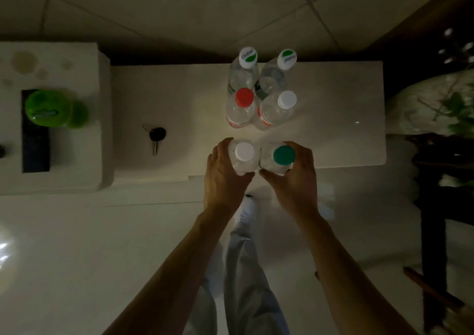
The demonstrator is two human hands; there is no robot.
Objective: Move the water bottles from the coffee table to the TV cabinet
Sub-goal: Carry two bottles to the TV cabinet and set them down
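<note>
Several clear plastic water bottles stand upright in pairs on a low white surface (333, 119). At its near edge my left hand (221, 173) grips a white-capped bottle (244, 152). Beside it my right hand (295, 178) grips a green-capped bottle (283, 156). The two held bottles touch each other. Behind them stand a red-capped bottle (243, 99) and another white-capped bottle (286, 100). At the far edge are two bottles with green-and-white caps (248, 57) (287, 59).
A key with a black fob (156, 136) lies on the white surface to the left. A taller white block (77, 155) at the left carries a green container (51, 109) and a dark slot. A dark stand with a plant (448, 109) is at the right.
</note>
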